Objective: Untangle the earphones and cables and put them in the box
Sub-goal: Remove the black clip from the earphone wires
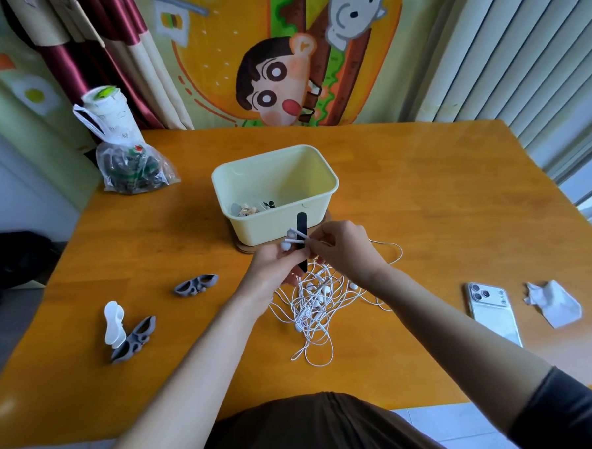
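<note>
- Phone (494, 313) & crumpled tissue (554, 303) lying on bench (423, 200) at right; grey clips (196, 285), white clip (114, 323) & plastic bag (130, 171) sitting at left.
- L hand (276, 265) gripping black strap (301, 224), fingers curled round it; R hand (343, 246) fingers pinching white earbuds (290, 241) against it, just in front of box (270, 225).
- Cable tangle (316, 305) trailing from hands onto bench.
- Box holding a few small bits, can't ID.

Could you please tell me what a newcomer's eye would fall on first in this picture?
The eye goes first to the left hand and right hand at the table's centre, pinching white earphones together with a black strap. Below them a tangle of white cables spills onto the wooden table, with a pale yellow box just behind. A bright cartoon cloth fills the wall beyond.
</note>
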`<action>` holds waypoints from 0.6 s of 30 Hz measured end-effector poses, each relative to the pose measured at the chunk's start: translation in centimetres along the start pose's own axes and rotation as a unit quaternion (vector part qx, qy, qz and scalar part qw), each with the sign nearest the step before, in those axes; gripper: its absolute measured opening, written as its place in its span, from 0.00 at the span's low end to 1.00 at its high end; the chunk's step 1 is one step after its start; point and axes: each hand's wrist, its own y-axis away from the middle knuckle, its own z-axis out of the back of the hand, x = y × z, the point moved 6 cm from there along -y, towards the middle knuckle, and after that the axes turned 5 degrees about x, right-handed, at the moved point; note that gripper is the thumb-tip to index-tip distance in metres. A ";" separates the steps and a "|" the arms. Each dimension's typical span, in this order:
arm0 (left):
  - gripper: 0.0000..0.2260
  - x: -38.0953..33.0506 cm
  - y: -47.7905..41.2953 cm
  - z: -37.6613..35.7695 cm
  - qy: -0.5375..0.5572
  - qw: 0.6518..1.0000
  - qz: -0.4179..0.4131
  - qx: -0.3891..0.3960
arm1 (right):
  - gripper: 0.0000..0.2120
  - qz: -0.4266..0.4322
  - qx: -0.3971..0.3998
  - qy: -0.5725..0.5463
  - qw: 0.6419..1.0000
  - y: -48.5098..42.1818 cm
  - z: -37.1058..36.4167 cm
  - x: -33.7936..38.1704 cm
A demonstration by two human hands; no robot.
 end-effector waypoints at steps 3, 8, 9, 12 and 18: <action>0.05 0.2 -0.1 -0.3 0.079 0.997 0.014 0.001 | 0.06 0.002 -0.008 -0.014 1.000 0.0 0.2 0.0; 0.08 0.4 -0.1 -0.3 0.056 0.998 0.006 -0.012 | 0.06 0.009 -0.019 -0.024 0.999 0.2 0.2 -0.1; 0.08 0.4 -0.2 -0.3 0.063 0.998 0.010 -0.012 | 0.06 0.007 -0.023 -0.029 0.999 0.3 0.2 -0.1; 0.08 0.1 -0.3 -0.4 0.084 0.996 0.018 -0.002 | 0.07 -0.007 -0.019 -0.050 0.999 0.2 0.0 -0.2; 0.09 -0.3 0.2 -1.0 0.087 0.996 0.002 0.036 | 0.07 -0.022 -0.032 -0.036 0.999 0.1 -0.2 -0.4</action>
